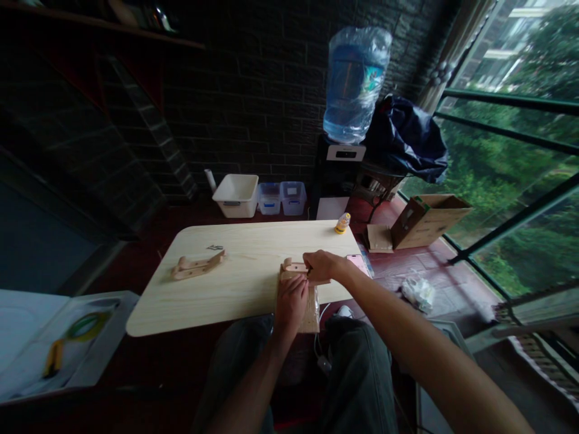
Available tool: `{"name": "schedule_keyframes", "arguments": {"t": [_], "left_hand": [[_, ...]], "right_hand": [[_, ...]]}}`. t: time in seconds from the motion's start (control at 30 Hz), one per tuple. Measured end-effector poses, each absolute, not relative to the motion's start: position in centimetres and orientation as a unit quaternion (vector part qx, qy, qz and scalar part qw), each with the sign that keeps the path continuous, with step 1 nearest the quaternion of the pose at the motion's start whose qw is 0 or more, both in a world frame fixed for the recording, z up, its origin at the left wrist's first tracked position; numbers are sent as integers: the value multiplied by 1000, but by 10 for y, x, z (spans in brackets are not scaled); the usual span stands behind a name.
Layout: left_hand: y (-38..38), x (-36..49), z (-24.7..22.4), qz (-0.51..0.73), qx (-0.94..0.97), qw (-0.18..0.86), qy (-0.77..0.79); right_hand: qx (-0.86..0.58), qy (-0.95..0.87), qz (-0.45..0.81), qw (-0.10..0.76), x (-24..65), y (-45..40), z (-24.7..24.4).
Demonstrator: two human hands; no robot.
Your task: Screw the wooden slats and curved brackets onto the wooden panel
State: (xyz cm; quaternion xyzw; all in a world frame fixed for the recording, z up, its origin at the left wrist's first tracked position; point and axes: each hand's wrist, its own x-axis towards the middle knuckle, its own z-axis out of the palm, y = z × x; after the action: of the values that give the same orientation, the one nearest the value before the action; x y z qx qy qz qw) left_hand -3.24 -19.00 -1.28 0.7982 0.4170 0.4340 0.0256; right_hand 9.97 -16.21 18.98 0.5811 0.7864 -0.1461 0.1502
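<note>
We sit at a pale table (pixel 244 241), with a wooden piece (pixel 296 267) near its close edge, on top of a flat brown thing (pixel 311 316). Our left hand (pixel 292 295) bends its fingers over the near side of the wood and has hold of it. Our right hand (pixel 319 266) is curled in tight at the wood's right part — a small dark bit (pixel 309 272) shows by its fingers, but we can't tell if it grips that or what it is.

To do this well, we think the left hand should press down firmly so the wood can't slide or tip. The right hand should go slowly and keep straight, and our left fingertips should stay out of its way. Another wooden piece (pixel 199 267) lies far to the left, with little metal bits (pixel 215 247) just behind it — good to look at if we want to match shapes.
</note>
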Motion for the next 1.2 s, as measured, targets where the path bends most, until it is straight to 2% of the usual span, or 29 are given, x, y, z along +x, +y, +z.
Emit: {"name": "schedule_keyframes", "arguments": {"t": [0.3,0.53,0.73,0.87,1.2], "left_hand": [[-193,-31,-15,438,791,37,425],[-194,-29,-15,444,787,30,428],[-197,-29,-7,443,788,34,426],[-197,-29,-7,446,788,21,424],[-194,-29,-12,444,784,26,433]], "right_hand": [[549,823,-53,140,93,-165,178],[573,799,-86,162,100,-156,172],[586,794,-87,135,97,-167,182],[571,802,-98,147,97,-167,187],[593,791,-82,124,100,-169,176]]}}
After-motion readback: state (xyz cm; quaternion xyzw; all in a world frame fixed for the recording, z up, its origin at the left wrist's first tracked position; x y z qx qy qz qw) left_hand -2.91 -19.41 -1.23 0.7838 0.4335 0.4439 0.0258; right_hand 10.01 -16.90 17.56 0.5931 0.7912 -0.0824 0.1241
